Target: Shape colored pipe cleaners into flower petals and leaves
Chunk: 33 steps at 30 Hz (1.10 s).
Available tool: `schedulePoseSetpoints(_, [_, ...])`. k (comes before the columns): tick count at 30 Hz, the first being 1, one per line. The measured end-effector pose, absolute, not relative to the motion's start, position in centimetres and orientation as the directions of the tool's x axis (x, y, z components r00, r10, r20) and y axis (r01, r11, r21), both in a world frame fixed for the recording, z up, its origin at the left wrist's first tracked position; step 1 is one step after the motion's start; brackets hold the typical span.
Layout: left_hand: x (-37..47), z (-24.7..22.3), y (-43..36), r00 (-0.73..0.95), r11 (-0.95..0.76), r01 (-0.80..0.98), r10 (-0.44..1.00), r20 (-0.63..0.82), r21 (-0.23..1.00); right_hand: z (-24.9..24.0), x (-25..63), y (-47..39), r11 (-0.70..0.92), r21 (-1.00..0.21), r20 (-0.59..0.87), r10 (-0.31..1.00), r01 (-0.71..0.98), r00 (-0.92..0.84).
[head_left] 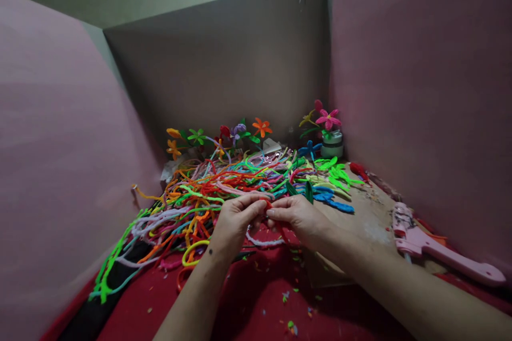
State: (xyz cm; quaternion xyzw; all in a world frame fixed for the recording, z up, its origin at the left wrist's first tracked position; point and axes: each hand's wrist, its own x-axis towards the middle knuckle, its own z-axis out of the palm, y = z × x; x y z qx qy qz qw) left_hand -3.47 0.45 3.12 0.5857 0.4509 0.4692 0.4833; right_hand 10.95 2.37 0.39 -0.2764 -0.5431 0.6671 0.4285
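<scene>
Between my two hands is a red pipe cleaner, pinched near its upper part. My left hand grips it between thumb and forefinger. Close beside it, my right hand also pinches the red piece, and a red length hangs below those fingers. Much of the pipe cleaner is covered by my fingers. Just beyond my hands spreads a large tangled heap of colourful pipe cleaners. Dark green leaf shapes stick up behind my right hand.
Finished fuzzy flowers stand along the back, and a small pot holds more. Green pieces and blue pieces lie at right on cardboard. A pink glue gun lies far right. Yellow-handled scissors rest left of my hands.
</scene>
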Motion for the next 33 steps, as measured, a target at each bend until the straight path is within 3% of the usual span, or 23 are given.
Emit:
schedulePoseSetpoints(7, [-2.9, 2.1, 0.5, 0.011, -0.164, 0.213, 0.986, 0.166, 0.963, 0.5, 10.5, 2.3, 0.008, -0.999, 0.028, 0.890, -0.046, -0.455])
schedulePoseSetpoints(11, [-2.6, 1.1, 0.6, -0.055, -0.316, 0.563, 0.908, 0.416, 0.764, 0.8, 10.3, 2.1, 0.015, -0.998, -0.015, 0.907, 0.068, -0.421])
schedulePoseSetpoints(14, [-2.4, 0.8, 0.7, -0.052, -0.323, 0.677, 0.875, 0.481, 0.661, 0.6, 10.3, 2.0, 0.020, -0.997, -0.010, 0.912, 0.069, -0.411])
schedulePoseSetpoints(18, [-2.5, 0.7, 1.0, -0.064, -0.287, 0.569, 0.919, 0.389, 0.771, 0.1, 10.3, 1.9, 0.000, -0.998, -0.022, 0.919, 0.055, -0.393])
schedulePoseSetpoints(23, [-2.9, 1.5, 1.3, 0.085, -0.101, 0.194, 0.993, 0.086, 0.976, -0.3, 10.4, 1.9, -0.059, -0.998, -0.047, 0.905, -0.015, -0.423])
schedulePoseSetpoints(33, [-3.1, 2.4, 0.9, 0.061, -0.089, 0.116, 0.995, 0.083, 0.989, -0.3, 10.9, 2.5, -0.051, -0.974, 0.061, 0.879, -0.221, -0.473])
